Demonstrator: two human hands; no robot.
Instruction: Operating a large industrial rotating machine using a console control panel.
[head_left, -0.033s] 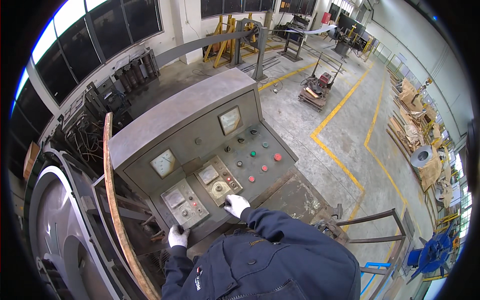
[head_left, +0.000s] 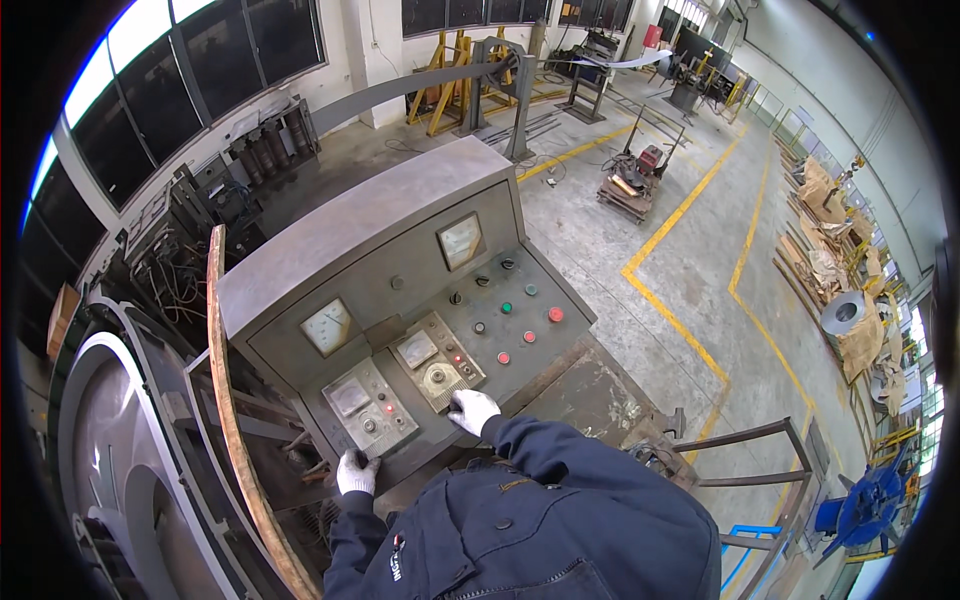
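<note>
Before me stands a grey metal control console with a sloped panel. Two control boxes sit on it, a left one and a right one, each with a knob and a lit red lamp. My right hand, white-gloved, rests with curled fingers at the right box's near corner; its fingertips are partly hidden. At the console's near left edge is my left hand, also gloved, thumb and forefinger apart. Red push buttons, a green button and black selector switches lie right of the boxes.
Two dial gauges face me. A large metal wheel stands at left behind a worn upright strip. A metal band runs past yellow frames. A wheeled cart, railing and blue machine are at right.
</note>
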